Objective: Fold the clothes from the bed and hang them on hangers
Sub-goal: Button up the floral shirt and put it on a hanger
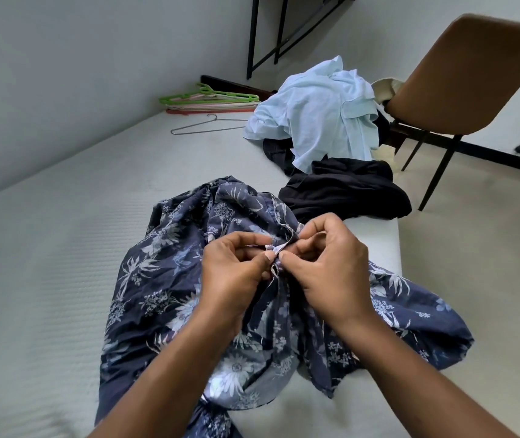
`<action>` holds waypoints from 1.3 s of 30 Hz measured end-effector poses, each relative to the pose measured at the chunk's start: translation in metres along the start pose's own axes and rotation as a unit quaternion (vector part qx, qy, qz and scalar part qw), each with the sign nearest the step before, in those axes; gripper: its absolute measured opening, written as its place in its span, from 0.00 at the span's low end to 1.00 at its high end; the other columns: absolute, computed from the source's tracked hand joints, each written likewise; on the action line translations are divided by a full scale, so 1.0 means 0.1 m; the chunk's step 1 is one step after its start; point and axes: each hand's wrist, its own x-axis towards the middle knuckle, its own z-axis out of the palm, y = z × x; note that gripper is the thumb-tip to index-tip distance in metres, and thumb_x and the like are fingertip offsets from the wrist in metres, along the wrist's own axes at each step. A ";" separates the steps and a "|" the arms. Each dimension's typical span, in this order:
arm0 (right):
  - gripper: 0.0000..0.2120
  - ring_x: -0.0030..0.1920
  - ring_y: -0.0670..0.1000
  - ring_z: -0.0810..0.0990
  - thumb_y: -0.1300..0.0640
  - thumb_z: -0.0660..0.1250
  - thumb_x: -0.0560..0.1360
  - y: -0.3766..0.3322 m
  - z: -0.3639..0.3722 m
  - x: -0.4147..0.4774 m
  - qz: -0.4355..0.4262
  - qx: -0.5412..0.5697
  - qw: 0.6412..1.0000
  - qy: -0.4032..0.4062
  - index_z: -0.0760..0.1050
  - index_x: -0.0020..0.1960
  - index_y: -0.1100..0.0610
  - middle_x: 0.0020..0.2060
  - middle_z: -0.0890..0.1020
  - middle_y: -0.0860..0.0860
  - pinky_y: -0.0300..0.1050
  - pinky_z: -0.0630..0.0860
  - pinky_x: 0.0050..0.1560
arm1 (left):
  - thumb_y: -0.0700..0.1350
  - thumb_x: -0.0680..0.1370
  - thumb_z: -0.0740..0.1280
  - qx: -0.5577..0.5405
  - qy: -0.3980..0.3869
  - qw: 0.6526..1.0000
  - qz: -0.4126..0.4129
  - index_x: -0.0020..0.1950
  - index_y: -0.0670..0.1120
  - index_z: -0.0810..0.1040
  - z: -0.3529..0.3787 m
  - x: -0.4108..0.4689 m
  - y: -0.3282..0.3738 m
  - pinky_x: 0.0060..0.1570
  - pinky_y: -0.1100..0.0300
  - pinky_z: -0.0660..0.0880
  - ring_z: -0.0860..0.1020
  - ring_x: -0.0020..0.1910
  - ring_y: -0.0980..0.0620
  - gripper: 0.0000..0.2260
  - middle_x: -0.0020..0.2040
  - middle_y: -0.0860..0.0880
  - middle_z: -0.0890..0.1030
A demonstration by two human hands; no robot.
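Both hands meet at centre frame: the left hand [236,273] and right hand [328,267] each pinch a small fold of the navy floral shirt [163,279] between thumb and curled fingers, thumb tips nearly touching. The shirt lies bunched on the white bed [46,248], spilling from the centre toward 6 o'clock. At 3 o'clock of the hands' pinch sits a black garment [347,191], and beyond it at 1 o'clock a crumpled light blue shirt [318,115]. At 11 o'clock is a stack of plastic hangers [211,101], with a wire hanger [201,126] just beside it. A brown chair [473,80] stands at 2 o'clock.
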 end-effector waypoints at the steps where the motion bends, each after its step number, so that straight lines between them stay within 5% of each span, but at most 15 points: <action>1: 0.17 0.34 0.49 0.85 0.64 0.79 0.68 0.01 0.01 0.01 0.039 0.031 0.999 -0.003 0.73 0.46 0.51 0.33 0.85 0.48 0.49 0.82 0.39 | 0.31 0.76 0.75 0.010 0.008 1.000 0.008 0.51 0.42 0.84 0.01 -0.01 -0.02 0.36 0.59 0.79 0.81 0.38 0.48 0.08 0.41 0.37 0.84; 4: 0.20 0.34 0.53 0.85 0.71 0.77 0.70 0.02 0.06 0.04 0.205 0.235 0.950 -0.023 0.73 0.54 0.58 0.35 0.85 0.54 0.51 0.85 0.42 | 0.32 0.77 0.72 0.038 0.025 0.999 0.030 0.53 0.47 0.83 0.05 -0.02 -0.06 0.38 0.57 0.78 0.81 0.39 0.48 0.11 0.43 0.37 0.84; 7: 0.25 0.34 0.52 0.85 0.75 0.76 0.67 0.04 0.02 0.07 0.373 0.439 0.813 -0.083 0.73 0.62 0.71 0.39 0.85 0.61 0.42 0.84 0.36 | 0.32 0.79 0.70 0.044 -0.010 0.999 0.020 0.57 0.47 0.81 0.01 0.01 -0.04 0.41 0.56 0.76 0.78 0.39 0.50 0.12 0.42 0.42 0.81; 9: 0.22 0.35 0.52 0.86 0.72 0.75 0.63 0.09 -0.05 0.09 0.406 0.477 0.766 -0.144 0.77 0.57 0.72 0.41 0.84 0.62 0.42 0.85 0.36 | 0.32 0.78 0.71 0.041 -0.070 0.997 0.006 0.58 0.45 0.81 -0.08 0.06 0.01 0.41 0.60 0.75 0.78 0.39 0.51 0.12 0.40 0.45 0.81; 12: 0.26 0.38 0.54 0.86 0.72 0.75 0.64 0.15 -0.09 0.12 0.380 0.441 0.793 -0.181 0.73 0.60 0.69 0.44 0.85 0.63 0.44 0.85 0.38 | 0.31 0.77 0.72 0.007 -0.130 0.991 -0.037 0.59 0.40 0.80 -0.18 0.09 0.06 0.35 0.64 0.77 0.79 0.34 0.55 0.13 0.38 0.45 0.82; 17: 0.19 0.39 0.54 0.87 0.67 0.81 0.68 0.25 -0.12 0.17 0.112 0.116 0.960 -0.227 0.75 0.52 0.58 0.39 0.88 0.55 0.50 0.85 0.42 | 0.28 0.76 0.71 0.029 -0.127 0.984 -0.120 0.61 0.34 0.76 -0.18 0.09 0.05 0.30 0.58 0.82 0.80 0.30 0.49 0.14 0.41 0.38 0.80; 20: 0.20 0.38 0.50 0.86 0.55 0.86 0.66 0.26 -0.20 0.19 -0.010 -0.026 0.968 -0.248 0.77 0.49 0.50 0.37 0.87 0.49 0.50 0.82 0.43 | 0.33 0.77 0.74 0.098 -0.132 0.979 -0.122 0.58 0.36 0.76 -0.19 0.07 0.05 0.28 0.59 0.79 0.80 0.29 0.46 0.12 0.41 0.35 0.83; 24: 0.18 0.45 0.44 0.83 0.42 0.80 0.71 0.27 -0.18 0.22 -0.056 -0.014 0.996 -0.073 0.78 0.54 0.46 0.45 0.84 0.45 0.50 0.83 0.46 | 0.42 0.80 0.72 0.170 -0.030 0.985 0.019 0.49 0.42 0.81 -0.23 0.09 0.13 0.34 0.56 0.80 0.81 0.32 0.48 0.04 0.38 0.44 0.85; 26: 0.34 0.61 0.42 0.78 0.35 0.77 0.71 0.28 -0.14 0.26 -0.037 -0.023 0.996 -0.079 0.69 0.72 0.42 0.65 0.79 0.44 0.50 0.80 0.59 | 0.45 0.80 0.72 0.250 0.052 0.961 0.109 0.47 0.47 0.82 -0.30 0.16 0.15 0.36 0.57 0.82 0.83 0.33 0.53 0.03 0.36 0.49 0.84; 28: 0.48 0.65 0.45 0.75 0.36 0.76 0.73 0.29 -0.05 0.22 -0.019 -0.101 0.976 -0.192 0.50 0.82 0.39 0.72 0.74 0.48 0.52 0.75 0.67 | 0.48 0.80 0.72 0.311 0.117 0.929 0.162 0.47 0.50 0.82 -0.39 0.19 0.19 0.36 0.58 0.81 0.82 0.35 0.56 0.04 0.37 0.53 0.83; 30: 0.40 0.41 0.42 0.80 0.48 0.72 0.79 0.34 0.05 0.17 -0.067 -0.207 0.933 -0.285 0.54 0.83 0.40 0.52 0.84 0.52 0.47 0.83 0.49 | 0.49 0.81 0.71 0.339 0.151 0.912 0.175 0.48 0.50 0.83 -0.45 0.20 0.23 0.35 0.61 0.78 0.82 0.37 0.57 0.04 0.38 0.55 0.83; 32: 0.22 0.25 0.42 0.69 0.55 0.67 0.79 0.36 0.08 0.17 -0.103 -0.237 0.901 -0.350 0.76 0.72 0.42 0.35 0.83 0.48 0.38 0.71 0.30 | 0.47 0.80 0.71 0.370 0.169 0.895 0.184 0.49 0.50 0.83 -0.50 0.23 0.23 0.35 0.63 0.75 0.81 0.39 0.57 0.03 0.39 0.55 0.82; 36: 0.12 0.30 0.51 0.76 0.56 0.64 0.75 0.25 0.00 0.20 -0.026 -0.176 0.857 -0.485 0.87 0.46 0.49 0.36 0.86 0.50 0.47 0.74 0.33 | 0.51 0.79 0.71 0.453 0.169 0.845 0.229 0.52 0.50 0.83 -0.62 0.41 0.18 0.49 0.49 0.81 0.80 0.49 0.49 0.06 0.48 0.52 0.82; 39: 0.07 0.34 0.46 0.79 0.52 0.67 0.74 0.26 -0.01 0.13 -0.011 -0.186 0.853 -0.487 0.84 0.44 0.47 0.39 0.86 0.48 0.52 0.81 0.37 | 0.56 0.80 0.68 0.553 0.007 0.825 0.115 0.60 0.53 0.82 -0.60 0.44 0.04 0.52 0.49 0.81 0.80 0.49 0.50 0.12 0.54 0.51 0.81</action>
